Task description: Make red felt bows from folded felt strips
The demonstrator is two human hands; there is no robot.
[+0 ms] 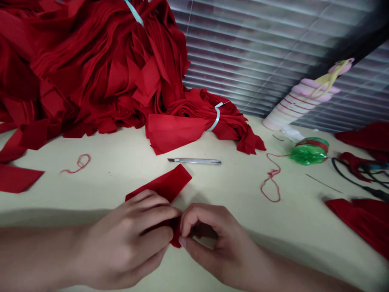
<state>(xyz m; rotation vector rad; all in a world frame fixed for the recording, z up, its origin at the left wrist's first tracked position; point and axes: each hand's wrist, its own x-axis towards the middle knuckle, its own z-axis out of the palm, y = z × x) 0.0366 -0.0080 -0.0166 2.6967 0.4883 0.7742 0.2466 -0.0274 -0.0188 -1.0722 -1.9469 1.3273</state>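
A folded strip of red felt-like fabric (164, 184) lies across the table, and its near end is gathered between my hands. My left hand (127, 239) closes over the strip, with its fingers curled around the fabric. My right hand (209, 239) pinches the gathered red end between thumb and forefinger, at the fingertips of my left hand. Part of the strip is hidden by my fingers.
A craft knife (194, 161) lies just beyond the strip. Behind it rises a large heap of red fabric pieces (91, 69), with a strapped bundle (188, 125). To the right are loose red thread (271, 178), a green spool (309, 151), a pink thread cone (300, 99) and black-handled scissors (358, 172).
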